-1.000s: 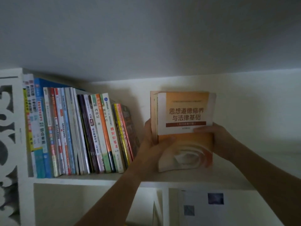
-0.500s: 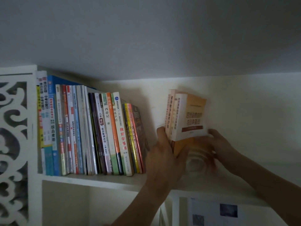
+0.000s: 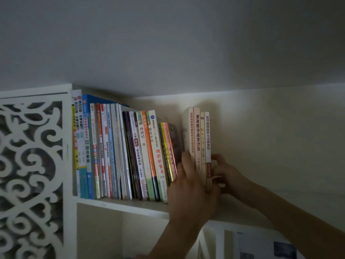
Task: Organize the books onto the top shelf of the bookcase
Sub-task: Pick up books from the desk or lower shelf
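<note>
A small stack point(image 3: 197, 139) of four books is standing upright on the top shelf point(image 3: 121, 205) of a white bookcase, spines facing out, just right of a long row point(image 3: 119, 152) of books already standing there. A narrow gap is showing between the stack and the row, and the last books of the row are leaning into it.

The left hand point(image 3: 190, 189) is gripping the stack from its left side, fingers wrapping up along the leftmost spine and thumb crossing the front low down. The right hand point(image 3: 224, 172) is holding the stack from the right, fingers curling round the edge of the rightmost book. Both hands are covering the lower parts of the spines, so whether the stack is resting on the shelf or hanging just above it cannot be told.

The light is dim, and several spine titles in the row are blurring into colour bands. A carved side panel point(image 3: 31, 165) with scroll cut-outs is filling the left edge and is being cut off by the frame. Below the shelf, a lower compartment is lying in shadow; at bottom right a pale sheet point(image 3: 261, 247) with dark squares is showing only in part. Both forearms are running out of the bottom edge.
</note>
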The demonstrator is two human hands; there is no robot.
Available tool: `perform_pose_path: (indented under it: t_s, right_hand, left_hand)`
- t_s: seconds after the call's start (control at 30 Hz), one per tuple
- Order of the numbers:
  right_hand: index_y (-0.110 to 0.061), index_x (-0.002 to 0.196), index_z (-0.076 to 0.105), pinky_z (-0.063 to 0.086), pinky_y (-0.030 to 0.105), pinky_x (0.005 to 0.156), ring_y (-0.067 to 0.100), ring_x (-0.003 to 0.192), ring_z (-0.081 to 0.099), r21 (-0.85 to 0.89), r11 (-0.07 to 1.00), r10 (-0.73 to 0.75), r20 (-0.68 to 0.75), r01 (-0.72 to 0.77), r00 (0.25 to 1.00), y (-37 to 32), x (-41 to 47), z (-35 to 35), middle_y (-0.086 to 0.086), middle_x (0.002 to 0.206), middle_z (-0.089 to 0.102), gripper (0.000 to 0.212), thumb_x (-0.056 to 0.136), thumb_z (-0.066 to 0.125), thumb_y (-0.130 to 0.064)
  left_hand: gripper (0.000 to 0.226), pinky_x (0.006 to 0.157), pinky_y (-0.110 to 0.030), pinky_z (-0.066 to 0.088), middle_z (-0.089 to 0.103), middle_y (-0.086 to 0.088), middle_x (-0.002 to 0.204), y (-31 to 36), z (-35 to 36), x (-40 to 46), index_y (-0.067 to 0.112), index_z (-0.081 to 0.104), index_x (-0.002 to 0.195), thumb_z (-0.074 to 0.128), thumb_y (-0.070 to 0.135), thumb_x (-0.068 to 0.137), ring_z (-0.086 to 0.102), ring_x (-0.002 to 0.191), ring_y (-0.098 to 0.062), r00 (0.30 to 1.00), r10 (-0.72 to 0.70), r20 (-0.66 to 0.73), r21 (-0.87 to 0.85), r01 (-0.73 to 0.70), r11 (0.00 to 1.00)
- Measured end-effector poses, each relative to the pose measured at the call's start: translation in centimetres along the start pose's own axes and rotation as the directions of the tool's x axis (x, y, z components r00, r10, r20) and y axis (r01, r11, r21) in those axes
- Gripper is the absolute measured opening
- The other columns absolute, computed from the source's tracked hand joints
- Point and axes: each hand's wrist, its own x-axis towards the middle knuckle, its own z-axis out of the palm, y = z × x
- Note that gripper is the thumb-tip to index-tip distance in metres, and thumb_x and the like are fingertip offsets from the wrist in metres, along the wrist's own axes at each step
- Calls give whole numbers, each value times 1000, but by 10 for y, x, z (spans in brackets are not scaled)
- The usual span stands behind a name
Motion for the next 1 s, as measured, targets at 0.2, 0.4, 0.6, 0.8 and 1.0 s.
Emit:
perform_pose_path:
  t_s: [0.2,0.4,0.6,0.8,1.0]
  right_hand:
    - [-34,127,60,58,48,93,27,111,68,101,992,-81,85,72,993,9,-4,-3,6,116,70,78,51,77,-41]
    - [-53,128,47,61,33,85,0,96,67,-198,946,-262,-9,256,965,15,-15,13,-21,104,66,59,76,69,-67]
    - [-47,128,50,60,35,84,4,89,71,-325,906,-301,-46,270,953,15,-19,17,-18,99,71,59,75,63,-72]
    - [-45,113,60,60,36,85,4,84,72,-366,917,-216,-121,158,969,14,-12,21,-10,93,74,70,60,60,-91]
    - [-45,105,61,58,31,85,-3,83,70,-429,897,-213,-211,106,954,18,-16,33,-15,93,74,70,59,52,-96]
  left_hand:
    - [98,95,-22,55,47,3,153,-16,-5,-18,20,5,163,51,70,92,60,126,-11,995,94,-28,-118,-97,988]
    - [75,111,-28,47,43,-10,158,-28,5,-30,6,23,161,51,46,105,46,141,-14,984,148,-101,-123,-160,979]
    - [64,87,3,41,33,16,130,-28,-5,-26,24,14,164,39,37,107,52,105,8,973,146,-180,-231,-186,955]
    - [68,103,-39,55,42,-2,151,-51,-12,-15,19,7,165,34,43,107,55,132,-20,959,257,-116,-114,-270,956]
    - [77,94,-39,60,43,-12,154,-55,-11,-23,12,8,164,48,35,103,60,129,-30,943,306,-132,-50,-315,948]
